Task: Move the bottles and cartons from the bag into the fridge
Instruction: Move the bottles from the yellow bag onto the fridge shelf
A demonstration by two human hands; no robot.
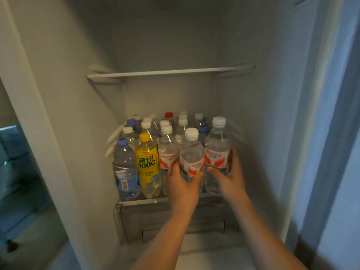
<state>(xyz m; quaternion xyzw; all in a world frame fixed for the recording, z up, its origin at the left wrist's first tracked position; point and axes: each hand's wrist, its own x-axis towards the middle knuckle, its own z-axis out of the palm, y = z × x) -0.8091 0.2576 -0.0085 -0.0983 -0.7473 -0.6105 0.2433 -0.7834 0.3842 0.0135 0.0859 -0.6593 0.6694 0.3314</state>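
Left hand (182,185) grips the clear plastic left bottle (191,152), right hand (228,177) the white-capped right bottle (217,151).

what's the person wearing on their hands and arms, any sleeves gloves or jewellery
Nothing shows: the left hand and right hand have no gloves, rings or watch, and both forearms are uncovered to the frame's edge, with no sleeve in view.
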